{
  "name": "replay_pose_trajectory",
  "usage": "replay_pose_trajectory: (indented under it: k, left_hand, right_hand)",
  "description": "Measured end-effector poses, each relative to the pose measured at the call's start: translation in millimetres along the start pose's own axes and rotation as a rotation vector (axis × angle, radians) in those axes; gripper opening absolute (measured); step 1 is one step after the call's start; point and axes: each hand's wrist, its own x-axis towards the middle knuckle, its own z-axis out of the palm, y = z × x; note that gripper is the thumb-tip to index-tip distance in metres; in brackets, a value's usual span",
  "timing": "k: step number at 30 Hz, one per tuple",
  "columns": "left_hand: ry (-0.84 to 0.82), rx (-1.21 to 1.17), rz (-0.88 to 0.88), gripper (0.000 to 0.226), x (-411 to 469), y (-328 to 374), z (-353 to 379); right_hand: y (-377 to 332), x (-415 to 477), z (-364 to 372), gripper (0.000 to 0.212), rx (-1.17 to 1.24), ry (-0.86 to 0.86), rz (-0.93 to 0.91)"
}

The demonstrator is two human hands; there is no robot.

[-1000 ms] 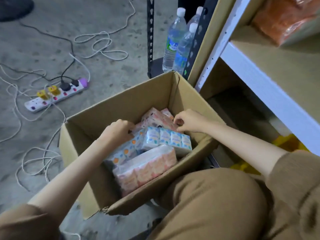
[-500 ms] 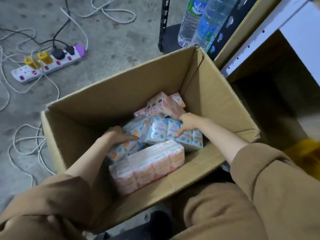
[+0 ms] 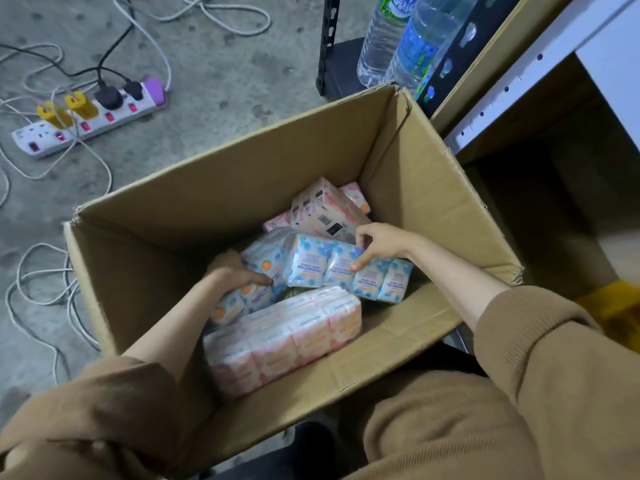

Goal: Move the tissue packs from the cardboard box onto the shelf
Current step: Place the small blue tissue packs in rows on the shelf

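Observation:
An open cardboard box (image 3: 408,161) stands on the floor with several tissue packs inside. My right hand (image 3: 379,242) grips the top edge of a blue tissue pack (image 3: 322,266) lying across the middle. My left hand (image 3: 235,271) rests on a blue-and-orange tissue pack (image 3: 242,299) to its left, fingers curled over it. A pink tissue pack (image 3: 287,336) lies at the near side, and another pink pack (image 3: 323,211) stands tilted at the far side. The white shelf frame (image 3: 540,74) rises at the right.
A white power strip (image 3: 90,121) with plugs and loose cables (image 3: 38,282) lies on the concrete floor to the left. Water bottles (image 3: 415,46) stand on a black rack behind the box. Something yellow (image 3: 620,310) sits low at the right.
The view has dropped closer over the box. My right hand has shifted onto the blue pack's top edge and lifted it slightly; my left hand has settled further onto the blue-and-orange pack.

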Motion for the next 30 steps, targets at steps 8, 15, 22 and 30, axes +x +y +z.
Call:
replay_pose_trajectory:
  k: [8,15,22,30]
  left_hand:
    - [0.011,-0.015,0.013,0.082,3,-1,3]
    - [0.037,-0.016,0.047,0.09,6,0,8]
    - [0.029,0.043,0.029,0.088,2,1,5]
    - [0.004,0.223,0.137,0.08,-24,17,-26]
  right_hand:
    - [-10,0,-2,0.085,0.017,-0.154,0.095]
    - [-12,1,-1,0.083,-0.116,-0.085,-0.001]
    - [-12,-6,2,0.075,-0.235,-0.025,-0.015]
    - [-43,-45,-36,0.062,-0.161,0.003,-0.032]
